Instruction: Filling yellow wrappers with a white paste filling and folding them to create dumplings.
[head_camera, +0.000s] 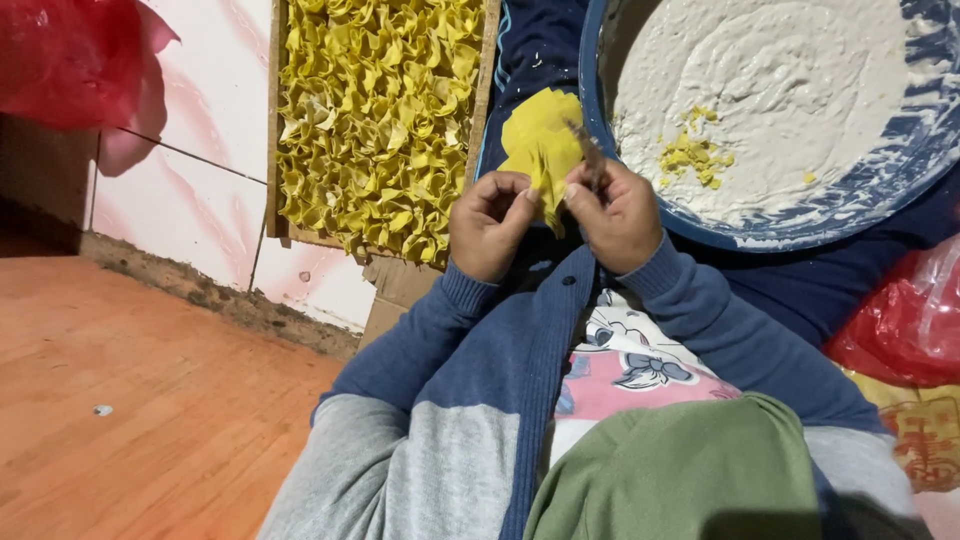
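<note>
Both hands pinch a yellow wrapper (540, 140).
Left hand (488, 225) and right hand (617, 215), which also grips a thin stick (588, 155), could tear the sheet by pulling hard.

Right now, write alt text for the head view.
Two hands, the left hand and right hand, pinch a yellow paper sheet over the person's lap. Ahead, a wooden tray is packed with folded yellow pieces; a blue basin of white paste sits to the right.
</note>
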